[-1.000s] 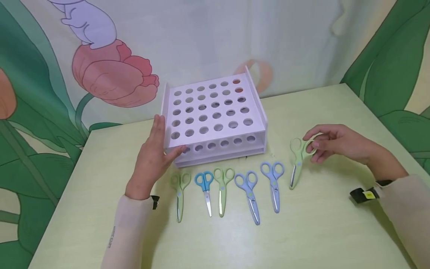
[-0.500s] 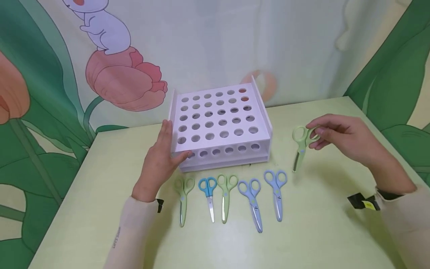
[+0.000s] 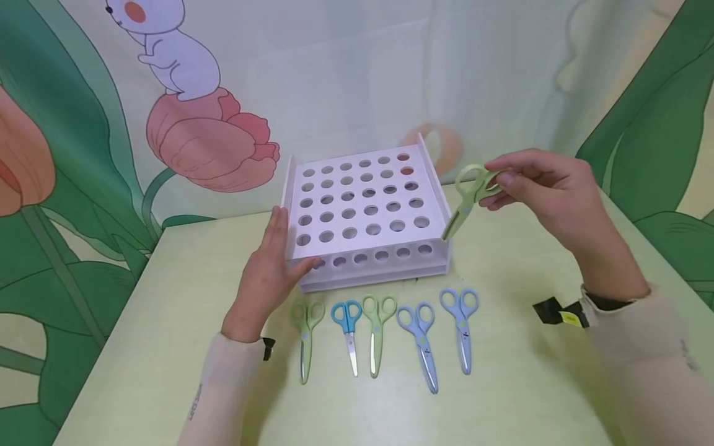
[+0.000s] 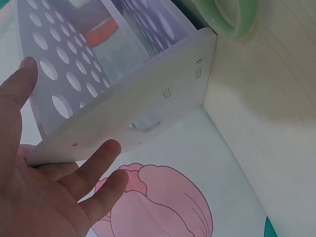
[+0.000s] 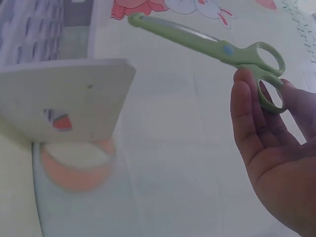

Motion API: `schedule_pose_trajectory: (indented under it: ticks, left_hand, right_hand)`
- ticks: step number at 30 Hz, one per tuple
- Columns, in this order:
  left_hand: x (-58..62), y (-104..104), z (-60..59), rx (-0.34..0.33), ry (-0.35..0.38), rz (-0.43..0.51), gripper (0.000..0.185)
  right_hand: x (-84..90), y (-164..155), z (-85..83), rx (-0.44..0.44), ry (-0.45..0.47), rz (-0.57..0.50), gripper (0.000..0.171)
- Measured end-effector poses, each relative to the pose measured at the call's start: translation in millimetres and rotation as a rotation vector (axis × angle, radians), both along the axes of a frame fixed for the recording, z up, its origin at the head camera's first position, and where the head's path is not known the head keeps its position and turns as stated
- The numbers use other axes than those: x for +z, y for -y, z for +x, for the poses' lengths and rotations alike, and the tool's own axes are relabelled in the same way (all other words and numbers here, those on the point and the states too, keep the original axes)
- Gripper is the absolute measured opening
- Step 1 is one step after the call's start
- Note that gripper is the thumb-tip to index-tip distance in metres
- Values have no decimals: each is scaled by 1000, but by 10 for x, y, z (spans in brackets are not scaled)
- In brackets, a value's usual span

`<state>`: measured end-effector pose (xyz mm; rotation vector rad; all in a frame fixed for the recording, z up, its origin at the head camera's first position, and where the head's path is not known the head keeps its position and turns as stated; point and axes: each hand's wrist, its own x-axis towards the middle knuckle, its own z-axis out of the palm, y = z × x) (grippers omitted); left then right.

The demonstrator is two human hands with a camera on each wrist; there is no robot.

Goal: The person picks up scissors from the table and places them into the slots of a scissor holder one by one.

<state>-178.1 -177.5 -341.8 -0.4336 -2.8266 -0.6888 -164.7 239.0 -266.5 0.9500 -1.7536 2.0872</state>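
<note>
A white rack (image 3: pixel 362 204) with rows of round holes stands mid-table. My left hand (image 3: pixel 277 248) rests against its left wall, fingers straight and thumb at the front edge; the left wrist view shows the hand (image 4: pixel 44 187) on that side panel (image 4: pixel 148 98). My right hand (image 3: pixel 535 189) pinches the loops of green scissors (image 3: pixel 467 201) in the air. Their closed blades point down-left, beside the rack's right front corner. The right wrist view shows the scissors (image 5: pixel 207 44) above the rack's side (image 5: pixel 64 98), the hand (image 5: pixel 266 143) at the loops.
Several scissors lie in a row in front of the rack: green (image 3: pixel 305 337), blue (image 3: pixel 348 328), green (image 3: pixel 376 328), pale blue (image 3: pixel 421 344), pale blue (image 3: pixel 462 325). A printed cloth backdrop (image 3: pixel 212 136) stands behind the yellow-green table (image 3: pixel 530 384). An orange ring shape (image 3: pixel 440 139) shows behind the rack.
My right hand has lifted the green scissors off the table and carried them up and left toward the rack. My left hand has stayed on the rack.
</note>
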Motion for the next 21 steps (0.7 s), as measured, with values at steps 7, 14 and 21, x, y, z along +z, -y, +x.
schedule_pose_trajectory:
  ticks: [7, 14, 21]
  left_hand:
    - [-11, -35, 13, -7, 14, 8, 109]
    - [3, -27, 14, -2, -5, 7, 109]
    - [10, -22, 20, 21, 26, 12, 109]
  right_hand:
    - [-42, 181, -58, -123, -27, -22, 21]
    - [-76, 264, -103, -201, -17, 45, 24]
    - [-111, 345, -124, -269, 19, 165, 27]
